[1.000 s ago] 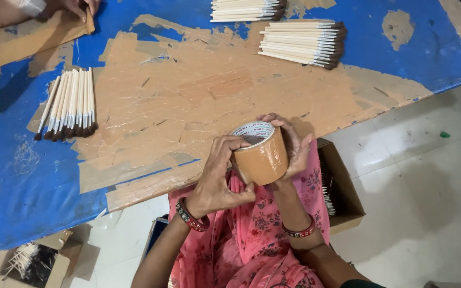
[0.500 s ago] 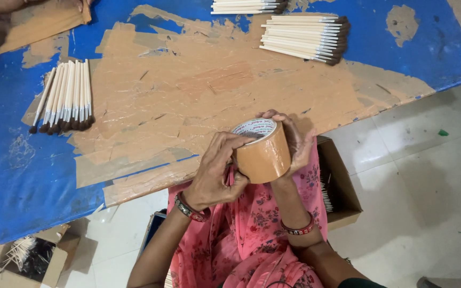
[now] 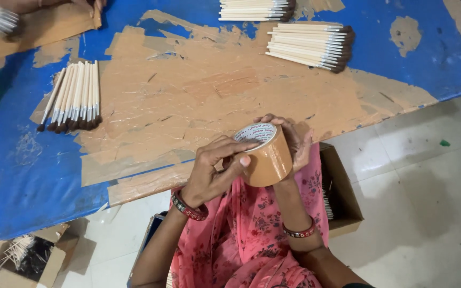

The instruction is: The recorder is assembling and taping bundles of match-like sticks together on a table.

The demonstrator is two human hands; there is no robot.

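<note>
My right hand [image 3: 294, 140] cups the brown tape roll [image 3: 265, 154] from behind at 3 o'clock, over my lap at the table [image 3: 17, 176] edge; my left hand [image 3: 214, 170] pinches its near face. My right palm is hidden.

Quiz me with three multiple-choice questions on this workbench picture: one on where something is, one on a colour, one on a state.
1. Where is the roll of tape?
A. flat on the table
B. between both hands
C. in a box

2. What colour is the roll's outside?
A. brown
B. green
C. white

3. How are the brushes on the table arranged?
A. in bundles lying flat
B. standing in a jar
C. scattered singly

Answers: B, the left hand and right hand grip it; A, its band is brown; A, each group lies side by side.
</note>
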